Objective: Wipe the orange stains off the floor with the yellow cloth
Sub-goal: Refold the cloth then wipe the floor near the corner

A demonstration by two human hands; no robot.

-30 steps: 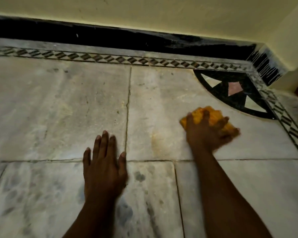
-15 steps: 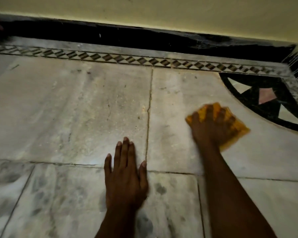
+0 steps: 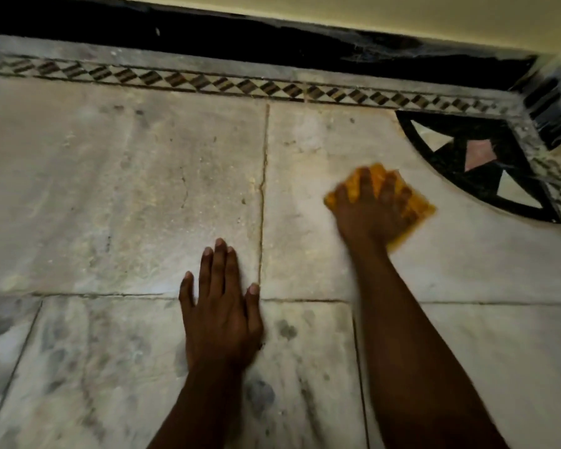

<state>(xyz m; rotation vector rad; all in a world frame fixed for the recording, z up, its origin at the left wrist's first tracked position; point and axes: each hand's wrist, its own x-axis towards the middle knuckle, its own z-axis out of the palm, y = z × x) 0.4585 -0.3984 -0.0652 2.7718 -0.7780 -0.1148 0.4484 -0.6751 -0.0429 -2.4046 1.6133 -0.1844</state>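
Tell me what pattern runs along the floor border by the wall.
The border strip shows alternating dark and pale diamonds; the head view shows it.

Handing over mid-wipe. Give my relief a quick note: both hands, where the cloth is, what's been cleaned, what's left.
Right hand: spread flat on the yellow cloth, pressing it to the floor; blurred, so mid-stroke.
Left hand: flat on the floor, fingers straight, bracing across the tile joint.
Cloth: on the right marble tile, just short of the black corner inlay, not touching it.
Done: cannot tell how much has come off.
Left: a faint orange tint shows on the tile around the cloth and along the joint; work those areas next.
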